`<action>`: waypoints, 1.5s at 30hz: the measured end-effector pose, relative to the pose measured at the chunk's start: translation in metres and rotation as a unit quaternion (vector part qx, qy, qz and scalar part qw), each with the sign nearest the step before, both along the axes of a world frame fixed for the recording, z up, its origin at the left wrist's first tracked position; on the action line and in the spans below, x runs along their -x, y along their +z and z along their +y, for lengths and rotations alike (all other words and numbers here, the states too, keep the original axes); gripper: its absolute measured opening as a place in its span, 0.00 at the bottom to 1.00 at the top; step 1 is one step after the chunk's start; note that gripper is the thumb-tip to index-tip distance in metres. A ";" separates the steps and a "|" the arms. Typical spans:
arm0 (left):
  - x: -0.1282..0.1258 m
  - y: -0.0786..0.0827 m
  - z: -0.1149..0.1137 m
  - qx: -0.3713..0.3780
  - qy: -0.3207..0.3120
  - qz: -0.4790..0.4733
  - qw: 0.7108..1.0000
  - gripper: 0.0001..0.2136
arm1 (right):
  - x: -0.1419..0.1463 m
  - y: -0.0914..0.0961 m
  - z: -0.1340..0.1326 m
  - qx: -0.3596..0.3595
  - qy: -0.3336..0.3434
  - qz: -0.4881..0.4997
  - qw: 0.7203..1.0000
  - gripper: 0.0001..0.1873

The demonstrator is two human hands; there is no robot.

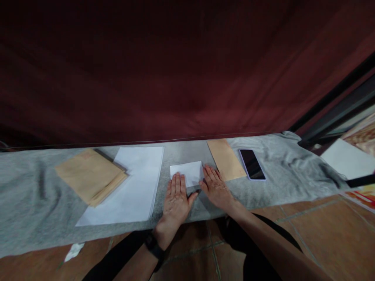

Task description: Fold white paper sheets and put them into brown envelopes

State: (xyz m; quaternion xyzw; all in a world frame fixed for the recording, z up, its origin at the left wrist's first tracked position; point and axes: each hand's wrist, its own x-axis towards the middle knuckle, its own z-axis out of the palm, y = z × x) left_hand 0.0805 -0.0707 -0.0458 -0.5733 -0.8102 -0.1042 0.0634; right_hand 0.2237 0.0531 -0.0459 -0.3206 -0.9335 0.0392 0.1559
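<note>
small paper [191, 172] flat on cloth [187, 151], under fingertips of left hand [176, 200]. left hand open flat, fingers together, thumb out, gripping nothing. right hand [217, 189] also flat, at paper's right edge, nothing gripped. for neat result, probably: even pressure, edges square, cloth smooth beneath. envelope [227, 159] close by right fingers; best not nudged. sheets [139, 187] left, phone [252, 164] farther right.

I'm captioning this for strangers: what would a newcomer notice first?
The left hand and right hand, flat at a small paper midway along the gray cloth, probably draw the eye first. Next comes the dark red backdrop across the top half, then the phone, right of a brown envelope.
</note>
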 end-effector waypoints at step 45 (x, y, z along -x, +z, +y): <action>0.005 0.013 0.031 0.002 -0.085 0.019 0.996 0.25 | 0.011 0.001 0.004 0.008 -0.007 0.015 1.000 0.26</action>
